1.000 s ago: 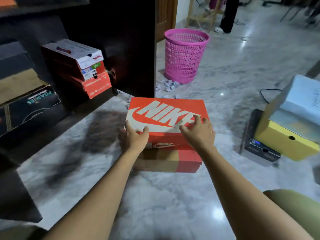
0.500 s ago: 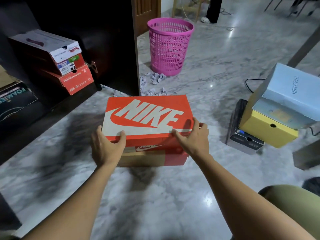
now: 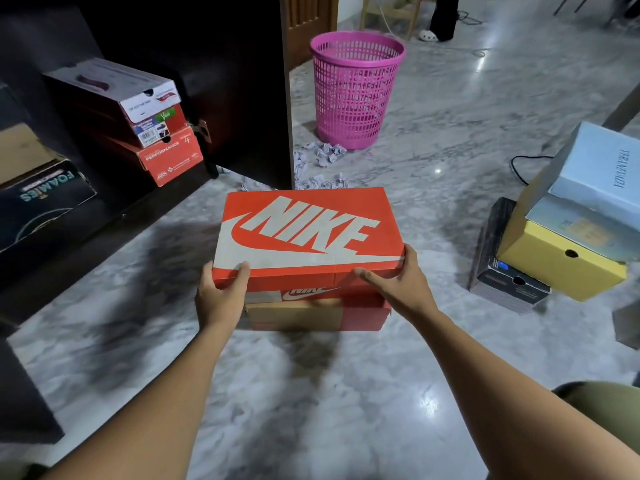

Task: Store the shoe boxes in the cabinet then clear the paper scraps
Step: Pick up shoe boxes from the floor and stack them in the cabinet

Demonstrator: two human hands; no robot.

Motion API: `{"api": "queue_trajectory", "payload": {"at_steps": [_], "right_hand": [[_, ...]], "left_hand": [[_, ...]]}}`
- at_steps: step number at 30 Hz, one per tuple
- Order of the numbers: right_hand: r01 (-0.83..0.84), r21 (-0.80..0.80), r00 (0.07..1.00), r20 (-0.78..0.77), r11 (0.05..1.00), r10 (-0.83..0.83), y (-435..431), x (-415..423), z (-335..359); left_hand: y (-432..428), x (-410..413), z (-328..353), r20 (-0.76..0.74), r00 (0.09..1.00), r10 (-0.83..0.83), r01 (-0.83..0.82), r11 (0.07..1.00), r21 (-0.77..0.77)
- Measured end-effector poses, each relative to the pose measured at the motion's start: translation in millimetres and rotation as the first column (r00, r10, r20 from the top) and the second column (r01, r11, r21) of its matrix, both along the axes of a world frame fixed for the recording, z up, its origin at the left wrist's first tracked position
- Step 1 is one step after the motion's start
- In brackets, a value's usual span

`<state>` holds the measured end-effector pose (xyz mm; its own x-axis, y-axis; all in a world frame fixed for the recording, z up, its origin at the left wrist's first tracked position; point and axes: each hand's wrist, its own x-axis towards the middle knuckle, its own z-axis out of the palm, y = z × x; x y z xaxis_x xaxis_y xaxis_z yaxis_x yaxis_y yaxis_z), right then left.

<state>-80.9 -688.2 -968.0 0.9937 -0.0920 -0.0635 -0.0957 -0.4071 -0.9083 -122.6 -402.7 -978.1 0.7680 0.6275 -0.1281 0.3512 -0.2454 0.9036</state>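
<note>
Glossy grey marble floor (image 3: 485,98) with a black cable (image 3: 513,166) looping at right. Pink mesh basket (image 3: 356,91) upright by the wooden door (image 3: 308,29). Far back: wooden stool legs (image 3: 413,19), someone's dark trouser legs (image 3: 443,15), white shoe (image 3: 428,36).

Floor (image 3: 467,109): polished grey-white marble, dark veining, glossy sheen. Light glints (image 3: 438,171) scattered on floor: far right, middle, near right. Dark cabinet (image 3: 242,81) at left, open, interior in deep shadow. Brown panelled wooden door (image 3: 308,26) far, just right of cabinet side. Strip of white wall (image 3: 348,8) beside door. Pale wooden chair frame (image 3: 388,16) far centre. Pink mesh basket (image 3: 356,91) upright on floor near door. Black cable (image 3: 519,168) on floor, right.
</note>
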Motion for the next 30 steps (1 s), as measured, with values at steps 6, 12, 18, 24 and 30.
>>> {"api": "queue_trajectory", "payload": {"at_steps": [6, 12, 18, 24, 30], "right_hand": [[-0.051, -0.007, 0.997, 0.052, 0.999, 0.052, 13.8, 8.9, 13.9], [-0.122, 0.058, 0.978, 0.18, 0.991, 0.11, 46.6, 35.8, 56.5], [-0.163, 0.106, 0.94, 0.319, 0.981, 0.121, 94.1, 58.8, 113.6], [-0.226, 0.178, 0.902, 0.409, 0.958, 0.137, 138.2, 79.1, 190.7], [-0.235, 0.153, 0.83, 0.546, 0.96, 0.117, 201.6, 105.5, 261.9]], "left_hand": [[16.1, -7.5, 15.4, 0.032, 0.999, 0.018, -0.018, 1.0, 0.007], [40.1, -3.9, 58.6, 0.16, 0.98, 0.116, -0.125, 0.991, 0.045], [77.6, 4.9, 123.4, 0.319, 0.925, 0.204, -0.236, 0.97, 0.064], [117.6, 18.7, 195.4, 0.465, 0.843, 0.27, -0.352, 0.931, 0.097], [162.0, 33.0, 271.3, 0.627, 0.719, 0.301, -0.419, 0.907, 0.046]]}}
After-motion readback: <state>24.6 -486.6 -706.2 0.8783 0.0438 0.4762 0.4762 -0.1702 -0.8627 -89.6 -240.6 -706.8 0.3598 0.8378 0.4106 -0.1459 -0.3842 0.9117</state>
